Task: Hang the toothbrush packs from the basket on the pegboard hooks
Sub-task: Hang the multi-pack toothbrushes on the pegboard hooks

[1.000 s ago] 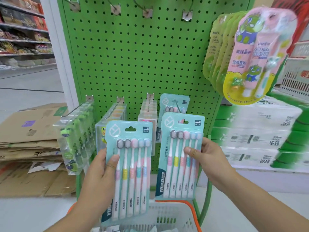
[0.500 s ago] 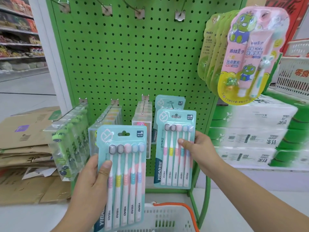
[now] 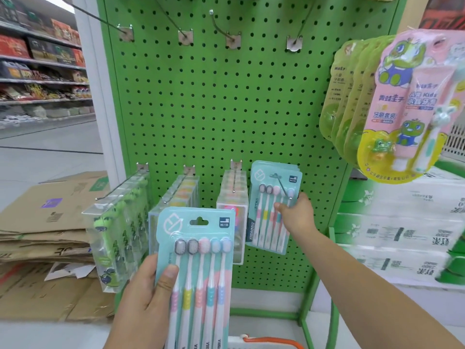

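Perforated green pegboard point(image 3: 226, 109), glossy toothbrush packs point(image 3: 198, 268)

The left hand point(image 3: 144, 295) is low and near, on the left side. Its arm comes up from the bottom edge. The thumb lies flat across the front of a toothbrush pack point(image 3: 198, 268), and the other fingers are tucked behind it, so the hand grips the pack and holds it upright.

The right hand point(image 3: 295, 216) is farther away and higher up, to the right. Its bare arm stretches long from the bottom right corner up to the hand. The thumb presses on the front of a second pack point(image 3: 270, 210), and the fingers curl round that pack's right edge. The two hands are apart and do not touch.
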